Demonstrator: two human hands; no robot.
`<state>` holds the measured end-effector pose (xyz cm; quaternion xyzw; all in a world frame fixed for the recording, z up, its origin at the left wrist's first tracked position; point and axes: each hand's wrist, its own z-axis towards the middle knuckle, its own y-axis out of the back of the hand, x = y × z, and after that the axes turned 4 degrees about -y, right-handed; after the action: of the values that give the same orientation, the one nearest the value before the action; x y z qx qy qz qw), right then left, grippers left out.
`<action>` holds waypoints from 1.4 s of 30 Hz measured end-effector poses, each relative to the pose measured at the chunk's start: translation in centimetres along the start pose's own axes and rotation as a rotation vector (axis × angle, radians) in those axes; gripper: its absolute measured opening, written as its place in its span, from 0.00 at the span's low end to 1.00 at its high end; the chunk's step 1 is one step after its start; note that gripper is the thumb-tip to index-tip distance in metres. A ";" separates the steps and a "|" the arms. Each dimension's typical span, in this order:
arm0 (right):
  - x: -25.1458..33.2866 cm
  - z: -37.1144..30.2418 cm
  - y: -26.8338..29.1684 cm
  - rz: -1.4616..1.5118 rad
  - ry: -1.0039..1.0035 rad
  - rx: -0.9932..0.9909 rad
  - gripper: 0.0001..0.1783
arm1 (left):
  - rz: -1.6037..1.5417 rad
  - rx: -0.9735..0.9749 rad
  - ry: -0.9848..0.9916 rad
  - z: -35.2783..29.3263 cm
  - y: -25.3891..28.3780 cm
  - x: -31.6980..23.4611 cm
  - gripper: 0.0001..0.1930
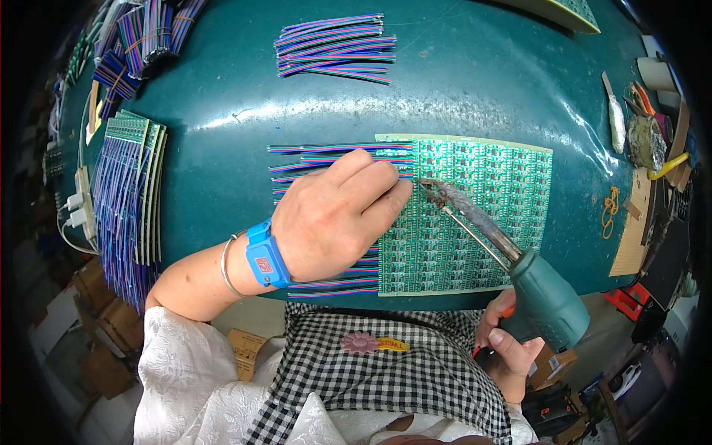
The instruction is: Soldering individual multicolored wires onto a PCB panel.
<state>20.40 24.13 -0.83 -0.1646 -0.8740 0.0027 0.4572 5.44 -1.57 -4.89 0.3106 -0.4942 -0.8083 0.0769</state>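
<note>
A green panel of small circuit boards (475,222) lies flat on the table in front of me. Short ribbon cables (326,148) of blue, red and dark wires stick out leftward from its left part. My left hand (341,204), in a blue wrist strap (267,254), is closed in a pinch at a ribbon cable's end on the panel; the fingertips partly hide it. My right hand (508,341) grips a green soldering gun (549,300) from below. Its dark, crusted tip (437,194) reaches the panel just right of my left fingertips, with a thin metal tube alongside.
Loose ribbon cables (337,48) lie at the back. At the far left are bundled cables (156,33) and a stack of wired boards (133,185). Along the right edge are a knife-like tool (614,115), rubber bands (610,211) and cardboard (634,222).
</note>
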 end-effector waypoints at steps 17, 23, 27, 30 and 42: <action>0.3 -0.5 0.0 0.038 -0.011 -0.057 0.32 | 0.028 -0.018 -0.025 0.0 -0.2 0.0 0.21; -0.1 -0.2 0.1 0.000 0.008 -0.039 0.25 | 0.026 0.015 0.002 0.2 0.2 -0.3 0.22; 0.1 -0.2 -0.1 -0.016 -0.009 -0.036 0.22 | 0.034 0.010 -0.015 0.2 0.3 -0.2 0.23; -0.2 -0.2 0.4 -0.039 -0.024 -0.003 0.21 | 0.033 0.009 -0.022 0.1 0.1 -0.1 0.23; 0.2 -0.2 0.6 0.059 0.023 0.009 0.25 | 0.039 0.031 -0.026 0.1 0.3 -0.2 0.23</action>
<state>20.64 24.70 -0.67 -0.1883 -0.8635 0.0183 0.4675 5.48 -1.55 -4.46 0.2916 -0.5136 -0.8029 0.0815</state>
